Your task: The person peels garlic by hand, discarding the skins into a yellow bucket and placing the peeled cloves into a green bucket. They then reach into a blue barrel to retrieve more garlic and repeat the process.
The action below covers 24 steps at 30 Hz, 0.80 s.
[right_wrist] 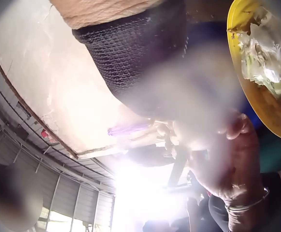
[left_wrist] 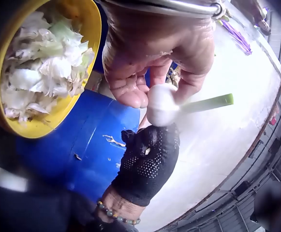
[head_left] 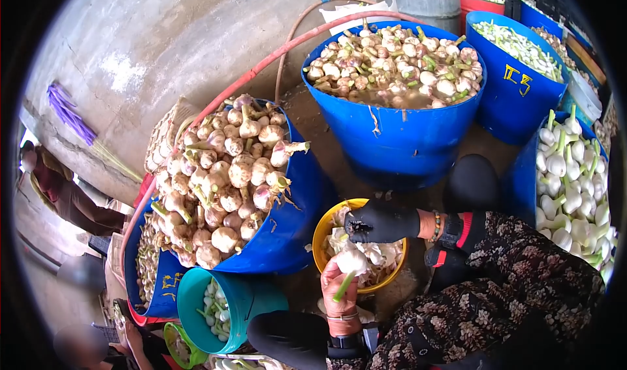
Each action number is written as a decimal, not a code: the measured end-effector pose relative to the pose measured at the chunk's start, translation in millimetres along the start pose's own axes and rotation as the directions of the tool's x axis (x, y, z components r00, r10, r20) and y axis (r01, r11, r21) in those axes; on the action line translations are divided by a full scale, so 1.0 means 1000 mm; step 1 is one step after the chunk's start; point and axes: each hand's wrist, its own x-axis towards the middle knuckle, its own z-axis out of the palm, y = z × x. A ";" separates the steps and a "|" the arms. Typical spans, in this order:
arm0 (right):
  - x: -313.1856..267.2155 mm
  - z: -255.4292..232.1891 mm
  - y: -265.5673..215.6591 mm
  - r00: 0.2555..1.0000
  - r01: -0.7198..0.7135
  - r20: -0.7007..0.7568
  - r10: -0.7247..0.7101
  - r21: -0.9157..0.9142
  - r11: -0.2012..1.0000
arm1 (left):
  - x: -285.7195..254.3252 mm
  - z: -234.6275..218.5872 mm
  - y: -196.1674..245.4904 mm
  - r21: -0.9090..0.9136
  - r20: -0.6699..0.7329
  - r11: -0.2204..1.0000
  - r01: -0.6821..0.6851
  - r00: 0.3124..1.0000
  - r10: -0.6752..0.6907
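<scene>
A white garlic bulb with a short green stem is held in the bare left hand, between thumb and fingers; the left wrist view shows the bulb pinched by that hand. The right hand, in a black glove, is beside the bulb above the yellow bowl of peeled skins. In the left wrist view the gloved hand has bent fingers against the bulb's underside. Glare blurs the right wrist view, where the glove hides its fingertips.
A blue barrel heaped with unpeeled garlic stands left; another blue barrel holds bulbs in water. A teal bucket and a blue container hold peeled bulbs. A red hose runs behind. Other people are at the left edge.
</scene>
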 end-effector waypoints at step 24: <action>-0.007 0.038 0.054 0.991 -0.133 -0.040 0.127 -0.283 0.950 | -0.021 0.007 0.054 -0.299 -0.132 0.940 -0.167 0.982 0.132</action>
